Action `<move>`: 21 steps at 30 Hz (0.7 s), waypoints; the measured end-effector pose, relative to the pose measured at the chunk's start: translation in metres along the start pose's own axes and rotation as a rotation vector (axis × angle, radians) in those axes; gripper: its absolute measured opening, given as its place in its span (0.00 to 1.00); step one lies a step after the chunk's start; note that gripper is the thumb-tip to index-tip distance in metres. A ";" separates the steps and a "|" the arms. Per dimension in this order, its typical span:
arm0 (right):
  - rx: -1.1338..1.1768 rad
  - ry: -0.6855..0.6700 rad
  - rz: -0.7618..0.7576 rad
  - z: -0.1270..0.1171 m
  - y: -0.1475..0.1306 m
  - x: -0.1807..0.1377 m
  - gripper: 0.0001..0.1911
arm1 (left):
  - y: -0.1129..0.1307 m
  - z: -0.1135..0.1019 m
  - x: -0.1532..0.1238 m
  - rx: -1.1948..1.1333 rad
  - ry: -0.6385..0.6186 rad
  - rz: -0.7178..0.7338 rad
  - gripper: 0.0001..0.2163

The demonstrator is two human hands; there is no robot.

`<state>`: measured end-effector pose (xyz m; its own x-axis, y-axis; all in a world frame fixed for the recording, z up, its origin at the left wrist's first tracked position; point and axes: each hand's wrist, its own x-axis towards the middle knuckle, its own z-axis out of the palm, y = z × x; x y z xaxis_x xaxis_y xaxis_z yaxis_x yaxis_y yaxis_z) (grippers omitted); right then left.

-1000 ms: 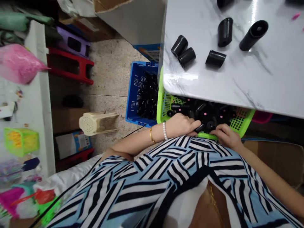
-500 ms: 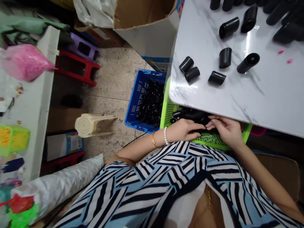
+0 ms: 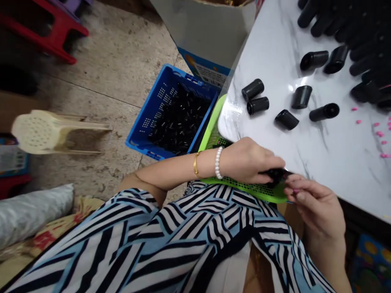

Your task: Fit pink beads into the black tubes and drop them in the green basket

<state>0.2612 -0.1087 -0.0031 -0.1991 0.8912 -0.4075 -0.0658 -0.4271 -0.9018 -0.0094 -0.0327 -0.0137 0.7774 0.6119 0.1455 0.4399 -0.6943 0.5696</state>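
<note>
My left hand (image 3: 247,160), with a pearl bracelet at its wrist, is closed round a black plastic piece (image 3: 275,176) above the green basket (image 3: 276,194). Only the piece's end shows past my fingers. Just to the right, my right hand (image 3: 319,203) pinches a small pink bead-like piece (image 3: 295,191) between thumb and fingers, close to the black piece. Both hands are at the front edge of the white marbled table (image 3: 342,171). Most of the basket's contents lie hidden under my left hand and the table.
Several short black tubes (image 3: 302,97) lie scattered on the table, with many more packed at the top right. Small pink bits (image 3: 379,133) lie at the right. A blue crate (image 3: 143,130) of black parts, a cream stool (image 3: 36,132) and a cardboard box (image 3: 207,36) stand left.
The view has shifted. My hands have come up from inside the green basket to the table edge. The left now holds a black piece, and a pink one shows in the right.
</note>
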 end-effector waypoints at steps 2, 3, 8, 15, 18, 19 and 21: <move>-0.100 0.021 -0.037 -0.001 -0.006 -0.005 0.09 | 0.003 0.002 -0.007 0.133 -0.092 0.118 0.09; -0.160 0.048 -0.066 0.000 -0.008 -0.008 0.08 | 0.005 0.003 -0.011 0.175 -0.099 0.158 0.09; -0.380 0.269 -0.275 0.013 -0.023 0.000 0.09 | 0.006 -0.010 -0.003 0.204 0.118 0.143 0.16; -0.242 0.331 -0.257 0.009 -0.032 0.059 0.09 | -0.010 -0.036 0.063 0.325 0.175 -0.221 0.22; -0.242 0.285 -0.257 0.007 -0.032 0.066 0.05 | -0.007 -0.030 0.063 0.253 0.145 -0.138 0.17; -0.260 0.287 -0.245 0.009 -0.031 0.066 0.05 | -0.006 -0.026 0.061 0.215 0.145 -0.106 0.15; -0.302 0.307 -0.223 0.015 -0.030 0.064 0.06 | -0.004 -0.021 0.055 0.135 0.144 -0.069 0.12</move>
<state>0.2358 -0.0414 -0.0001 0.0882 0.9793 -0.1821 0.2221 -0.1975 -0.9548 0.0222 0.0113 0.0088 0.6755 0.7007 0.2296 0.5535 -0.6875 0.4701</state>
